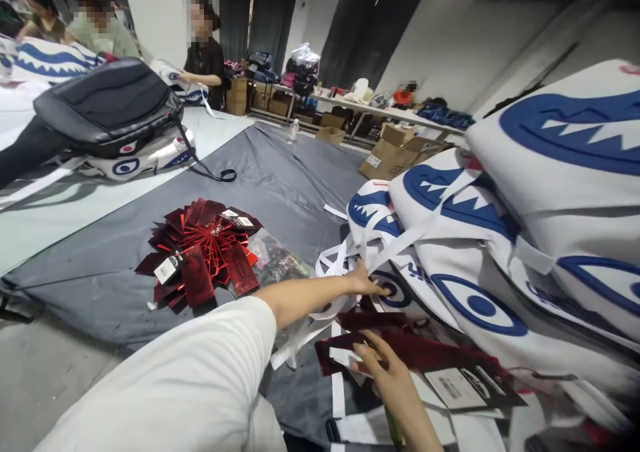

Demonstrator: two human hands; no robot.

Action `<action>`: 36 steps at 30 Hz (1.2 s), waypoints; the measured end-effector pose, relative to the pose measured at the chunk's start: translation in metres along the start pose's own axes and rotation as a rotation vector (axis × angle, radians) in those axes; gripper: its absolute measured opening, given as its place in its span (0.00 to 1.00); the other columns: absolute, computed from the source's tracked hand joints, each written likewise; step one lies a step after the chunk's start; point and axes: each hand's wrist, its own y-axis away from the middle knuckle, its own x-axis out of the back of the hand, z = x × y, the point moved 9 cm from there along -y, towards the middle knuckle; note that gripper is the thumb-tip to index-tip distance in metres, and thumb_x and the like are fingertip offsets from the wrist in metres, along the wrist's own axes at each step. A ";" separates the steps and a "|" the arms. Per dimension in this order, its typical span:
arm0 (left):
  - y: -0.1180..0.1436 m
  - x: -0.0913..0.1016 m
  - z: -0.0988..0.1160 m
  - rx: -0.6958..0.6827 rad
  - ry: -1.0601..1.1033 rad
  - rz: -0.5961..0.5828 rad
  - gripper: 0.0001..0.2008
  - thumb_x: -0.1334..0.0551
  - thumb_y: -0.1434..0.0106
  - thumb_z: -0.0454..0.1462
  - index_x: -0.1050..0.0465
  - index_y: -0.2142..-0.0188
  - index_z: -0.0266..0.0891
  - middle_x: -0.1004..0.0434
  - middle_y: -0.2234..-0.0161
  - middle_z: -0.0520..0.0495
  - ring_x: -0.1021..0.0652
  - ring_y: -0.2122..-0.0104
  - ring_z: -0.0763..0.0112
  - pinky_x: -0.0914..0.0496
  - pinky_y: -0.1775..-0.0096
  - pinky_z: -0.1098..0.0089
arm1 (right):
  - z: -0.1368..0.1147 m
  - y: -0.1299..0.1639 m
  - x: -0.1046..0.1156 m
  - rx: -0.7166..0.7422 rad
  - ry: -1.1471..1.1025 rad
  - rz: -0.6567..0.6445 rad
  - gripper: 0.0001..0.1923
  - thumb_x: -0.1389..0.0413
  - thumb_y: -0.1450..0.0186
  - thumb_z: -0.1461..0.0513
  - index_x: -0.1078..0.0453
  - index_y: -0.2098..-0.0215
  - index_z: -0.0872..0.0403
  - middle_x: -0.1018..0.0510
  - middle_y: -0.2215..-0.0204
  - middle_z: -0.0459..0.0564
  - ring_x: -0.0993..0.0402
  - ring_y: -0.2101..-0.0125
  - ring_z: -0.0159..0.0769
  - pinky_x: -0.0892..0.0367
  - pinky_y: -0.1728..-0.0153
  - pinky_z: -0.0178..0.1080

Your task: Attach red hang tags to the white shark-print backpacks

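My left hand [364,281] stretches across to the stack of white bags, its fingers extended against the front bag near a blue eye patch [395,288]. White straps [410,235] hang beside it and cover part of the hand. Below, my right hand [395,375] has its fingers apart over dark red hang tags [420,349], with the fingertips touching a small white slip [345,357]. A black tag with a white barcode label [456,388] lies to the right of that hand. The white bags [450,252] carry blue toothed-mouth patches.
A fanned bunch of dark red tags [200,252] lies on the grey cloth [280,172], beside a clear plastic bag [280,255]. A black bag [110,105] sits at the left. Co-workers [203,59] stand beyond; cardboard boxes [395,152] and a bottle [293,131] are farther back.
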 end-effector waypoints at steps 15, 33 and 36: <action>0.370 0.295 -0.064 -0.044 -0.412 1.005 0.15 0.40 0.35 0.38 0.25 0.50 0.39 0.20 0.51 0.41 0.21 0.52 0.61 0.29 0.45 0.58 | -0.057 0.055 -0.182 0.385 0.519 -0.429 0.27 0.48 0.39 0.53 0.28 0.45 0.57 0.19 0.67 0.51 0.20 0.67 0.42 0.28 0.62 0.41; 0.322 0.317 -0.147 0.360 -0.541 0.865 0.49 0.35 0.42 0.53 0.57 0.28 0.49 0.66 0.26 0.37 0.63 0.29 0.37 0.58 0.33 0.38 | -0.091 0.125 -0.352 0.846 1.228 -0.450 0.31 0.53 0.32 0.68 0.41 0.31 0.46 0.34 0.36 0.59 0.19 0.55 0.43 0.26 0.57 0.39; 0.271 0.320 -0.149 0.327 -0.517 0.839 0.49 0.37 0.42 0.56 0.57 0.28 0.50 0.58 0.27 0.37 0.60 0.29 0.35 0.62 0.33 0.38 | -0.088 0.098 -0.375 0.846 1.231 -0.437 0.32 0.55 0.32 0.70 0.40 0.32 0.46 0.37 0.34 0.62 0.19 0.55 0.44 0.25 0.58 0.40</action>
